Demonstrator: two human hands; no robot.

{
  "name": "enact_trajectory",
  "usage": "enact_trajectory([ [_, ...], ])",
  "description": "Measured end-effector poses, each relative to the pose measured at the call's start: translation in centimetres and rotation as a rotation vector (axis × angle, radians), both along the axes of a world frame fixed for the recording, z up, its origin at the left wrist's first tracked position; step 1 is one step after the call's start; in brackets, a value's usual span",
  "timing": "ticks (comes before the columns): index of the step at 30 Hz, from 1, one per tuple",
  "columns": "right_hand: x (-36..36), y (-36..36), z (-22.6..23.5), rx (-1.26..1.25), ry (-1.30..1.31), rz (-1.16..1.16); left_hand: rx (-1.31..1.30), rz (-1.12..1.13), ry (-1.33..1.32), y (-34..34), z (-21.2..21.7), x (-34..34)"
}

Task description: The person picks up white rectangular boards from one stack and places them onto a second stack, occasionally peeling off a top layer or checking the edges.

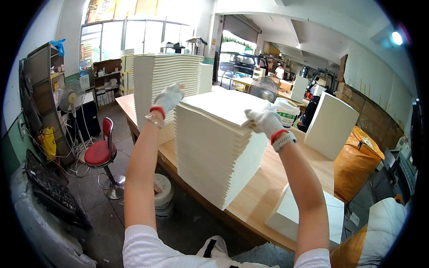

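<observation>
A pale wood-grain table runs diagonally through a cluttered, high-ceilinged workshop, with bright windows at the back left and a wide doorway beyond, as a person in white sleeves reaches over a tall stack of white sheets standing near the table's front edge. The left hand, in a knitted white glove with a red cuff, is beside the far left corner of the smooth, matte top sheet, its fingers partly bent; whether they grip anything cannot be told. The right hand, gloved alike above a pale wristband, is at the near right corner of that sheet, its fingers curled in, though a firm pinch cannot be made out. The stack's side faces are flat, its corners ridged like saw teeth. Behind the left forearm rises a second stack, banded by its layered edges. A white tub and a dark round fan stand just past the right hand, near an upright white panel with a curved top; a low white block lies partly hidden by the right forearm. A bulging orange sack crowds the table's right end, while a red padded stool and a pedestal fan occupy the floor at left.
</observation>
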State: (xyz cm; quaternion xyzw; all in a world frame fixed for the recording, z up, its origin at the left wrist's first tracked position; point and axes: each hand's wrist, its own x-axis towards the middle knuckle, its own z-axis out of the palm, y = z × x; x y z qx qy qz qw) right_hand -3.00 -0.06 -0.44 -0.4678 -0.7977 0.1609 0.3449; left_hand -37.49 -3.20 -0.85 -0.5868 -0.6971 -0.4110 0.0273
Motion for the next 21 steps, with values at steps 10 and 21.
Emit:
enact_trajectory([
  [10, -0.9, -9.2, -0.9, 0.380, -0.336, 0.078, 0.075, -0.526, -0.506, -0.1, -5.6, -4.4],
  [21, -1.6, -8.7, -3.8, 0.616, -0.136, 0.112, 0.042, -0.562, -0.721, 0.5, -5.2, -6.1],
])
